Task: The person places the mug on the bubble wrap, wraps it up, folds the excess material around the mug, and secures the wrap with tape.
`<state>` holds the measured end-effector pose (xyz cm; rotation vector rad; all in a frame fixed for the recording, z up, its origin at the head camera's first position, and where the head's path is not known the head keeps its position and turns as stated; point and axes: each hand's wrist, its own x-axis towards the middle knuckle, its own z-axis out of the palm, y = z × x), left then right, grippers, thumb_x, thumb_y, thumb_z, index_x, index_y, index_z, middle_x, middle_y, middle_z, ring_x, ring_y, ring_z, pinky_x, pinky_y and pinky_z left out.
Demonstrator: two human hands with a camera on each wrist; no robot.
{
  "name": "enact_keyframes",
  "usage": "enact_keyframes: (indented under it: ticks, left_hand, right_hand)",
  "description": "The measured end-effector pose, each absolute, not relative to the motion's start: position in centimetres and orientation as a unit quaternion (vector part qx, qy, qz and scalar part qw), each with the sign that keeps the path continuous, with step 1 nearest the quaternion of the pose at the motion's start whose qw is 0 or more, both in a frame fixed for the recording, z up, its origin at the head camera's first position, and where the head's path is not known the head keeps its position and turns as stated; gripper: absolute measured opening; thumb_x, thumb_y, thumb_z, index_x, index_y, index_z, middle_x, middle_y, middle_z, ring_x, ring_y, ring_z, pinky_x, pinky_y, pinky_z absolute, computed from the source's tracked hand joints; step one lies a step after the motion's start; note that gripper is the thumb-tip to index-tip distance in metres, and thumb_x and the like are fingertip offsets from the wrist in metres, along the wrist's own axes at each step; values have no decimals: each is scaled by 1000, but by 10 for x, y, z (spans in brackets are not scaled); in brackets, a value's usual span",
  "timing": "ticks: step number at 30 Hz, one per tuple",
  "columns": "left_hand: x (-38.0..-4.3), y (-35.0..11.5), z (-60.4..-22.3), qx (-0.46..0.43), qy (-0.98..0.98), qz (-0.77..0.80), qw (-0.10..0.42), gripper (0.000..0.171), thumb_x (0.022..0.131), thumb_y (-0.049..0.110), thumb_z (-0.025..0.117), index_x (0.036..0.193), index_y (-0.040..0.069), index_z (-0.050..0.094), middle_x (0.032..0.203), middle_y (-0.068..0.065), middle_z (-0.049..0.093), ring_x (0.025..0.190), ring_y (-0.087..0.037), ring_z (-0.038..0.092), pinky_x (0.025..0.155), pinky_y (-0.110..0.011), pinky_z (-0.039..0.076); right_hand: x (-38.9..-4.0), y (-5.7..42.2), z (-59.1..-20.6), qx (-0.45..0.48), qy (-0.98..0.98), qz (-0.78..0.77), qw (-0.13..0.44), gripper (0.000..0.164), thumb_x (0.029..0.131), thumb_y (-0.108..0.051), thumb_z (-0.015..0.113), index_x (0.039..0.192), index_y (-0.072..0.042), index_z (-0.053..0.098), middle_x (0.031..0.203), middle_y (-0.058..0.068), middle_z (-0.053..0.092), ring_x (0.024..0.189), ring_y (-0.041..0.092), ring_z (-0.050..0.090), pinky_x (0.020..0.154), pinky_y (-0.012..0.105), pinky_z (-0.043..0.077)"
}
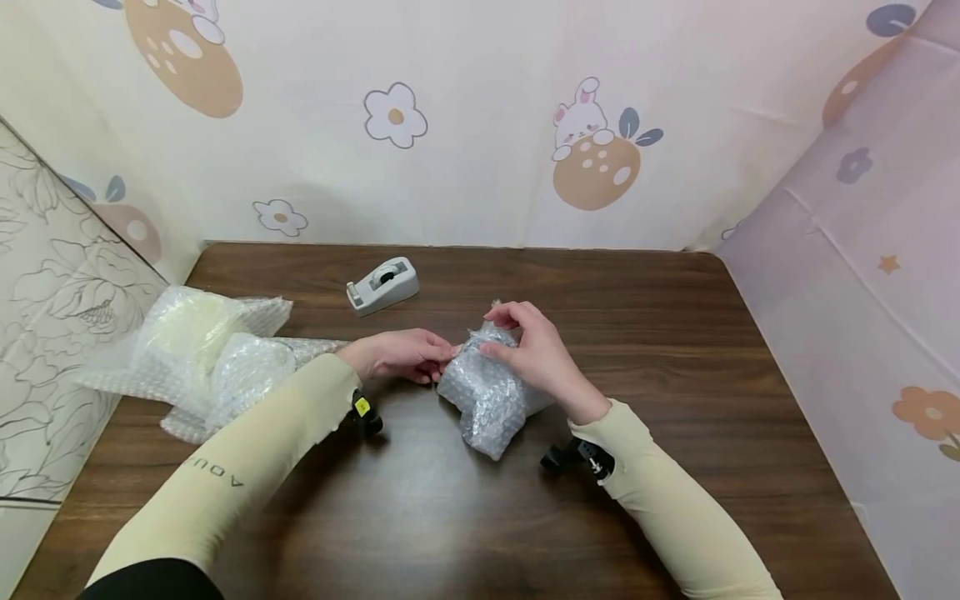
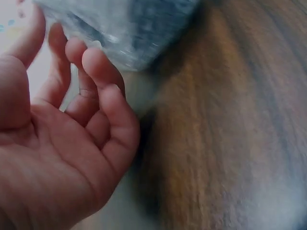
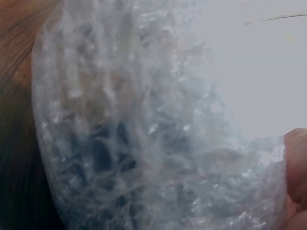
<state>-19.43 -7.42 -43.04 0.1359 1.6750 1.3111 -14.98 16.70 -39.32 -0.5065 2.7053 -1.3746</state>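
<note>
A bubble-wrapped bundle [image 1: 491, 396] sits on the wooden table in front of me, with a blurry dark patch showing through the wrap in the right wrist view. My left hand [image 1: 405, 354] pinches the bundle's left upper edge between thumb and fingertips, its other fingers curled below. From the right, my right hand [image 1: 536, 350] holds the top of the wrap, thumb on the near side and fingers bent over the far side. In the left wrist view, the left fingers [image 2: 103, 72] lie close under the wrap's edge. What is inside the bundle is hidden.
Behind the left hand stands a grey tape dispenser [image 1: 384, 286]. A pile of bubble wrap [image 1: 251, 371] with a pale yellowish item inside lies at the table's left, partly behind my left sleeve. Patterned curtains [image 1: 480, 125] border the table's back and right.
</note>
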Motion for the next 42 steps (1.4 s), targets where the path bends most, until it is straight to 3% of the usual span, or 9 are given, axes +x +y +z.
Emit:
enact_keyframes:
  ticks: [6,13,21,26,29,33,35,39,42]
  left_hand:
    - [-204,-68,-438,42,666,522,531,18,106,27,51,106,9,56,77,-3,60,68,-10,58,62,-20,49]
    - [-212,-70,-444,34,602,549,578,16,108,19,43,100,10,55,77,-3,61,65,-9,60,61,-19,51]
    - [-213,-75,-444,52,612,557,559,9,106,13,49,107,7,55,81,-3,62,69,-10,60,62,-20,51]
    - [-215,-74,-439,62,680,546,485,16,97,9,65,110,5,57,83,-4,62,72,-12,60,62,-22,47]
    - [-216,-74,-430,77,727,530,430,20,93,12,71,108,5,59,87,-7,64,78,-17,61,69,-29,48]
    - [-211,-75,-405,107,785,514,329,18,96,19,67,105,4,59,96,-13,65,89,-32,64,85,-46,49]
    - [-203,-75,-390,129,817,498,261,17,98,22,65,103,6,60,95,-13,65,91,-35,64,86,-49,49]
    - [-174,-74,-362,224,872,422,110,16,98,26,65,108,13,65,101,-3,67,96,-22,64,87,-40,51]
    - [-143,-66,-350,322,889,326,15,31,97,35,65,120,14,65,120,-1,65,112,-16,58,97,-37,46]
  right_hand:
    - [-151,171,-395,-169,880,-443,38,34,84,-17,82,114,-12,65,110,5,58,100,22,53,79,37,45]
    - [-156,169,-399,-193,850,-486,59,33,85,-13,81,114,-9,66,111,9,60,101,22,53,83,38,45]
    - [-160,173,-403,-183,811,-546,102,29,88,-11,77,114,-6,65,114,9,61,107,26,52,91,43,44]
    - [-158,187,-407,-184,789,-578,99,27,90,-9,74,115,-4,64,118,12,62,113,26,54,100,49,43]
    - [-151,200,-406,-215,779,-582,89,31,90,-6,73,120,-3,63,127,12,58,118,26,53,102,50,42]
    - [-139,220,-405,-269,782,-557,78,48,88,-4,75,132,-1,57,140,14,50,128,26,48,104,52,41]
    - [-132,230,-405,-289,791,-533,82,61,85,-6,79,139,-1,51,145,14,46,132,27,44,104,55,40]
    - [-118,243,-411,-316,810,-483,108,81,81,-13,84,150,-8,41,153,13,38,138,29,37,100,60,42]
    - [-111,243,-417,-317,816,-468,123,83,85,-16,81,154,-14,36,155,9,37,137,26,39,95,51,48]
